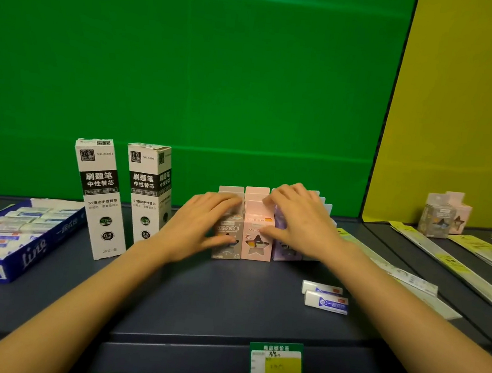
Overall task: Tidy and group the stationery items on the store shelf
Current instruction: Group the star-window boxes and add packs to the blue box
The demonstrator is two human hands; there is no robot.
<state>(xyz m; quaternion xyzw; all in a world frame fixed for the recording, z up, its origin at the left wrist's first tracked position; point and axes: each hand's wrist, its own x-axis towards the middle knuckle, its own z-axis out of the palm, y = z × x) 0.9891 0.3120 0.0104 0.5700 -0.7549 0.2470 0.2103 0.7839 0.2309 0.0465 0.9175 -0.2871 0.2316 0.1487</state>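
Observation:
A row of small carton-shaped boxes stands mid-shelf: a grey one, a pink one with a star window, and a lilac one, with more behind. My left hand rests flat against the grey box's left side and top. My right hand lies over the tops of the pink and lilac boxes, fingers spread. Two tall white-and-black refill boxes stand upright to the left. Two loose white erasers lie on the shelf at the front right.
A blue tray of white erasers sits at the far left. Long flat packets lie slanted at the right. Two more carton boxes stand on the neighbouring shelf. A green price tag hangs on the shelf's front edge.

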